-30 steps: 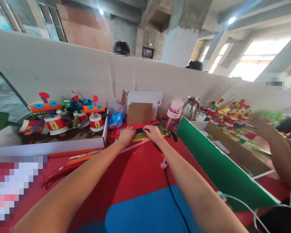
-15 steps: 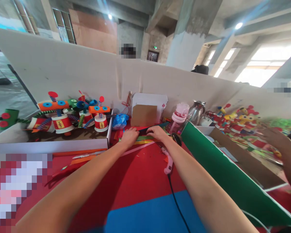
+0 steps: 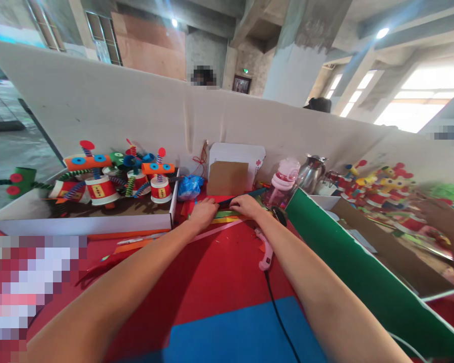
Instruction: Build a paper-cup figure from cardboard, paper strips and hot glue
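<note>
Both arms reach over the red tabletop (image 3: 212,272). My left hand (image 3: 205,213) and my right hand (image 3: 246,205) are close together at the back, fingers curled. Between them runs a dark blue strip (image 3: 224,203), its ends at the fingers; it looks like paper. My fingertips are partly hidden behind the backs of my hands. Under and in front of them lie coloured paper strips (image 3: 227,219), yellow and green among them. A pink glue gun (image 3: 266,258) with a black cord rests beside my right forearm.
Left, a white box (image 3: 79,225) holds several paper-cup figures (image 3: 102,189). Behind stand a blue plastic bag (image 3: 190,187), cardboard (image 3: 227,178), a pink bottle (image 3: 283,179) and a steel jug (image 3: 312,171). A green panel (image 3: 348,262) borders the right, beyond it another person's arm (image 3: 444,222).
The view has shifted slightly, so things sit a little further right. My hands keep nearly the same place on the strip. The other person's arm at the right has moved.
</note>
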A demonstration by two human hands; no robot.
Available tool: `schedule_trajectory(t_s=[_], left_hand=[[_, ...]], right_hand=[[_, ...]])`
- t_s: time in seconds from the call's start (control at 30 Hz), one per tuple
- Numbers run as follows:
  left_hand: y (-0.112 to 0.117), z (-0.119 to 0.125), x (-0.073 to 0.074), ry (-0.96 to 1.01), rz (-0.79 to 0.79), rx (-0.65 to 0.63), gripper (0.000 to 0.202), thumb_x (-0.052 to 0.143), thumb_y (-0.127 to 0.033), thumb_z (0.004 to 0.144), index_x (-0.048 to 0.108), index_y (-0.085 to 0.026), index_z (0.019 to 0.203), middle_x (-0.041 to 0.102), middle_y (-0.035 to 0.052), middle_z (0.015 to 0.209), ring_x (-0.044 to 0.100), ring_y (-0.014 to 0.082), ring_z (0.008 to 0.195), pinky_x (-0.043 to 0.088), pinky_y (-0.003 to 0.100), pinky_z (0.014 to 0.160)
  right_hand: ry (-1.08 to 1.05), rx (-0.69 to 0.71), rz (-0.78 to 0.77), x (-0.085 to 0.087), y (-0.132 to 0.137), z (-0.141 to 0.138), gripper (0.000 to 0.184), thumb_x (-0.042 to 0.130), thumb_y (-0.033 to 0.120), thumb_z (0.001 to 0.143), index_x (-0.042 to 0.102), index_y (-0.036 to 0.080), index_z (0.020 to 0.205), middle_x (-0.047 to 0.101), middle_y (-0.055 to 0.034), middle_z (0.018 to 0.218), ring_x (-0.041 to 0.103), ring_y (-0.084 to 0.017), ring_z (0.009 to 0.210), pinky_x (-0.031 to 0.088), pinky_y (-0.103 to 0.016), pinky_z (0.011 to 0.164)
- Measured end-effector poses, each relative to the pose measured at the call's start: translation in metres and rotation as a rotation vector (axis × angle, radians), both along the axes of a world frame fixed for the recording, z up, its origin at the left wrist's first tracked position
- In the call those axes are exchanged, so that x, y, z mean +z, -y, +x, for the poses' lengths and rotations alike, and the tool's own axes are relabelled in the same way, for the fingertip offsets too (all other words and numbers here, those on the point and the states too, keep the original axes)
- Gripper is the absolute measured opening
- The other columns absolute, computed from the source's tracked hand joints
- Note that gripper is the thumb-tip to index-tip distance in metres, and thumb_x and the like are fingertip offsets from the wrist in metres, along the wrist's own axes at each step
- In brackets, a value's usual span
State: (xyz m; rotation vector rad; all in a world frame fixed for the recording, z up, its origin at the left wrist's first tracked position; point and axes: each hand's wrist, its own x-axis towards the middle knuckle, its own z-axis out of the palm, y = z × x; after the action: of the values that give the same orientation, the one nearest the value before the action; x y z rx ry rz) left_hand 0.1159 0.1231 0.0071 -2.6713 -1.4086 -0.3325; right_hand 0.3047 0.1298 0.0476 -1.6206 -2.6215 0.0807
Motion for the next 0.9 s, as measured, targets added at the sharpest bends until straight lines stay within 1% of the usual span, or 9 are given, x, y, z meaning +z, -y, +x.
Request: schedule_trajectory(t_s=[0.1,0.2,0.27,0.33,0.47,0.6,0.7,0.8,0.9], left_hand=[[0.001,-0.002,0.003,0.018,0.071,-0.027,0.028,0.043,-0.014,0.091,0.064,-0.017,0.109,0.057,0.0155,0.125,0.054,0.0258,0.107,0.046,0.038,0.085],[0.000,-0.006,0.006,0.014,0.218,-0.158,0.027,0.044,-0.014,0.092,0.063,-0.022,0.110,0.044,0.0108,0.143,0.045,0.0275,0.119,0.040,0.043,0.093],[0.000,-0.008,0.007,-0.020,0.265,-0.262,0.024,0.044,-0.016,0.093,0.065,-0.023,0.102,0.051,0.0088,0.135,0.045,0.0256,0.118,0.036,0.043,0.097],[0.000,-0.010,0.008,-0.059,0.265,-0.319,0.025,0.043,-0.015,0.093,0.067,-0.021,0.094,0.060,0.0100,0.117,0.048,0.0238,0.110,0.035,0.041,0.095],[0.002,-0.008,0.006,-0.151,0.247,-0.296,0.028,0.041,-0.013,0.093,0.069,-0.015,0.087,0.063,0.0131,0.092,0.050,0.0244,0.099,0.036,0.039,0.085],[0.005,-0.001,-0.001,-0.187,0.191,-0.250,0.030,0.039,-0.009,0.092,0.069,-0.009,0.089,0.065,0.0166,0.091,0.055,0.0255,0.096,0.038,0.038,0.079],[0.006,0.007,-0.006,-0.185,0.137,-0.211,0.026,0.042,-0.009,0.091,0.068,-0.007,0.091,0.067,0.0185,0.087,0.061,0.0257,0.089,0.041,0.037,0.076],[0.006,0.013,-0.010,-0.176,0.115,-0.162,0.024,0.044,-0.012,0.092,0.067,-0.007,0.093,0.068,0.0182,0.084,0.065,0.0248,0.083,0.043,0.035,0.072],[0.007,0.016,-0.011,-0.176,0.085,-0.121,0.023,0.043,-0.015,0.093,0.064,-0.010,0.100,0.069,0.0169,0.085,0.066,0.0237,0.078,0.044,0.032,0.067]], right_hand=[[0.055,0.002,0.038,-0.001,0.003,-0.004,0.019,0.058,0.019,0.086,0.075,0.023,0.094,0.074,-0.0055,0.096,0.065,-0.018,0.086,0.040,-0.025,0.071],[0.092,-0.016,0.094,-0.002,0.005,-0.008,0.022,0.052,0.017,0.089,0.073,0.020,0.095,0.073,-0.0093,0.097,0.064,-0.021,0.089,0.040,-0.028,0.075],[0.099,-0.038,0.140,-0.002,0.006,-0.010,0.023,0.048,0.018,0.091,0.070,0.017,0.099,0.071,-0.0120,0.100,0.062,-0.023,0.094,0.040,-0.031,0.080],[0.100,-0.063,0.222,-0.001,0.007,-0.010,0.025,0.048,0.018,0.092,0.065,0.015,0.109,0.067,-0.0151,0.108,0.057,-0.026,0.102,0.038,-0.034,0.087],[0.110,-0.041,0.397,-0.002,0.010,-0.008,0.046,0.060,0.016,0.084,0.051,0.013,0.129,0.055,-0.0175,0.126,0.049,-0.029,0.113,0.035,-0.040,0.096],[0.122,-0.013,0.261,-0.010,0.006,-0.008,0.059,0.061,0.011,0.080,0.047,0.017,0.136,0.051,-0.0144,0.135,0.046,-0.027,0.120,0.034,-0.042,0.102],[0.122,-0.133,0.056,-0.020,-0.002,-0.012,0.068,0.054,0.005,0.081,0.039,0.027,0.144,0.037,-0.0103,0.151,0.036,-0.029,0.133,0.031,-0.050,0.106],[0.122,-0.262,-0.184,-0.029,-0.013,-0.016,0.073,0.047,0.003,0.084,0.032,0.037,0.146,0.024,-0.0056,0.158,0.032,-0.034,0.138,0.037,-0.056,0.102],[0.129,-0.293,-0.265,-0.034,-0.021,-0.018,0.076,0.051,0.007,0.084,0.027,0.042,0.147,0.020,-0.0056,0.159,0.028,-0.039,0.140,0.037,-0.062,0.099]])
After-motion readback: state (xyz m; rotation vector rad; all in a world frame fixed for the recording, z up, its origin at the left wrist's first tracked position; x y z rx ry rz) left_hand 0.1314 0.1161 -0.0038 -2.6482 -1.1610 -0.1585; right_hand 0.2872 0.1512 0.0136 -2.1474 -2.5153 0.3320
